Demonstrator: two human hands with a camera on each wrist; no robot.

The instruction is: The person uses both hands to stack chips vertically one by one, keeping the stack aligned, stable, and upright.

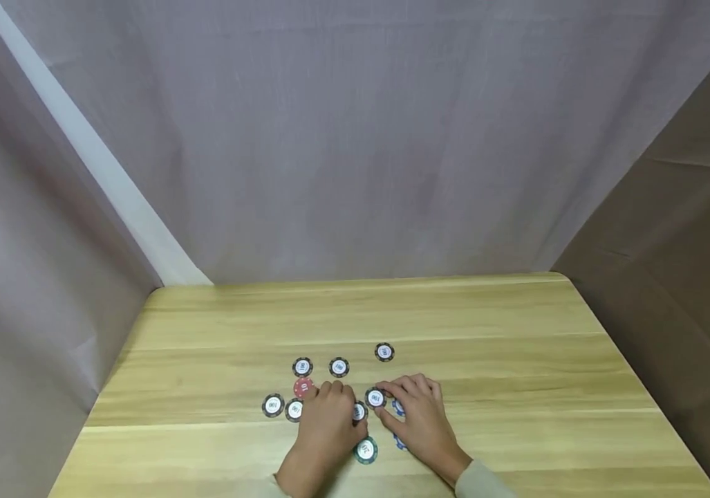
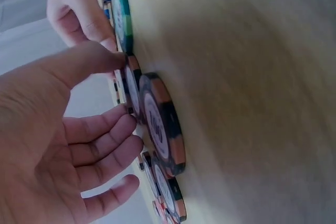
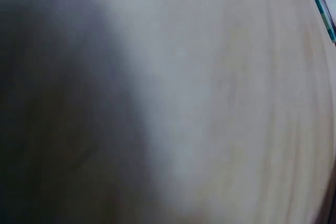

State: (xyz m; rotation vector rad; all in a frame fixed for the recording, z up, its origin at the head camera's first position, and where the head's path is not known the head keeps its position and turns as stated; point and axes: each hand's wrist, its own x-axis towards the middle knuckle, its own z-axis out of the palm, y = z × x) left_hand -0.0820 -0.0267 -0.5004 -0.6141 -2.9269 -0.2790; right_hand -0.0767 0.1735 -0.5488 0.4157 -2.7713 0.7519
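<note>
On the wooden table my left hand point(image 1: 328, 425) pinches a black poker chip point(image 1: 359, 412) between thumb and fingertips; in the left wrist view the thumb tip sits at that chip's edge point(image 2: 134, 87). My right hand point(image 1: 419, 418) holds another black chip marked 100 point(image 1: 376, 398) between thumb and index finger, just right of the first. Below the left thumb lies a green 20 chip point(image 1: 366, 450). A blue chip point(image 1: 399, 407) and a second blue chip point(image 1: 400, 443) are partly hidden by the right hand. The right wrist view is mostly blur.
A red chip point(image 1: 303, 386) lies beyond the left hand, with several black chips around it, among them one at the far left point(image 1: 272, 405). Another black chip point(image 1: 384, 351) is farther back on the table point(image 1: 516, 332). Grey curtains point(image 1: 355, 138) enclose the table.
</note>
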